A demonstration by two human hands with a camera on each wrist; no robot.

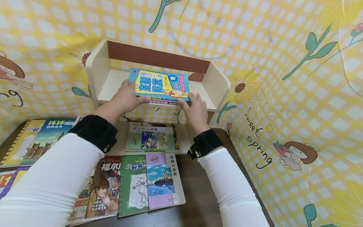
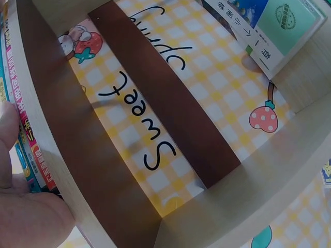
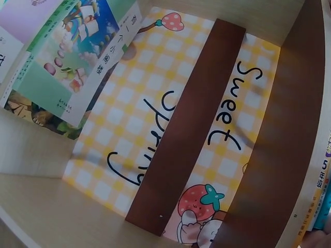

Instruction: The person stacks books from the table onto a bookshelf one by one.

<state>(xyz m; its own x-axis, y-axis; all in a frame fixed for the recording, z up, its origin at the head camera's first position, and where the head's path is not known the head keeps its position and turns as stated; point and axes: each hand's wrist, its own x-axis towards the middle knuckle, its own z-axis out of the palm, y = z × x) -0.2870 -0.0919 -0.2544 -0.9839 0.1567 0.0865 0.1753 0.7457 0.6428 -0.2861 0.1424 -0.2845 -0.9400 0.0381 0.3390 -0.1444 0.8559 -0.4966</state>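
On the upper board of a small wooden shelf [image 1: 221, 86] lies a stack of books [image 1: 154, 82], its top one blue and yellow. My left hand [image 1: 127, 97] grips the stack's left side, thumb along the front edge. At the front right corner my right hand [image 1: 196, 110] holds it, thumb low against the spines. In the left wrist view, part of the left hand [image 2: 31, 217] shows beside pink and blue spines [image 2: 28, 124]. Only a sliver of the right hand [image 3: 318, 238] appears in the right wrist view, by the spines [image 3: 319, 194].
On the lower board lies a green and white book [image 1: 156, 138] over another. Several books cover the dark table [image 1: 198, 189] in front, including a purple one [image 1: 161, 181] and a green diary [image 1: 131, 186]. More lie left, near a blue book [image 1: 46, 142]. Checked cloth [image 1: 255, 41] surrounds the table.
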